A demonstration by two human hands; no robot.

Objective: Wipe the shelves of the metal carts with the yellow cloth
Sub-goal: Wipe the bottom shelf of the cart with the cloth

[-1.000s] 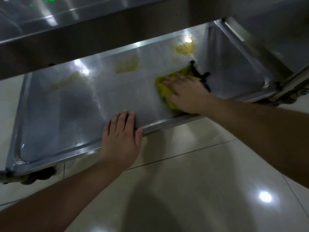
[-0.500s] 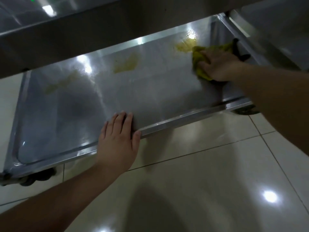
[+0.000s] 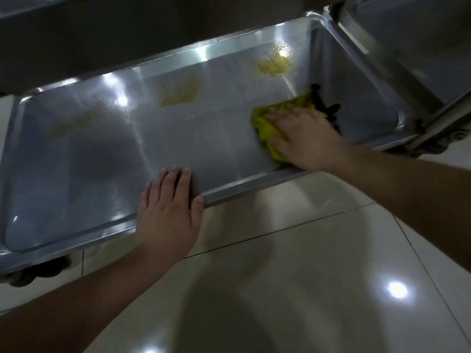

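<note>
1. The low stainless-steel cart shelf [image 3: 76, 179] stands on the glossy tiled floor [image 3: 305, 276], beneath an upper shelf [image 3: 127, 29].
2. The crumpled yellow cloth [image 3: 267, 128] lies on the shelf's right part, under the right hand [image 3: 305, 138].
3. The left hand [image 3: 168, 212] rests on the near rim, left of the cloth.
4. Smeared residue patches [image 3: 181, 94] lie toward the back.

The right hand [image 3: 304, 137] covers most of the yellow cloth [image 3: 265, 126], so its full shape is hidden. A dark piece [image 3: 327, 108] beside the cloth is too blurred to name. The upper shelf [image 3: 127, 34] hides the lower shelf's [image 3: 76, 161] far edge. Both forearms run out of frame, and the near-left wheel [image 3: 38, 272] is half hidden.
</note>
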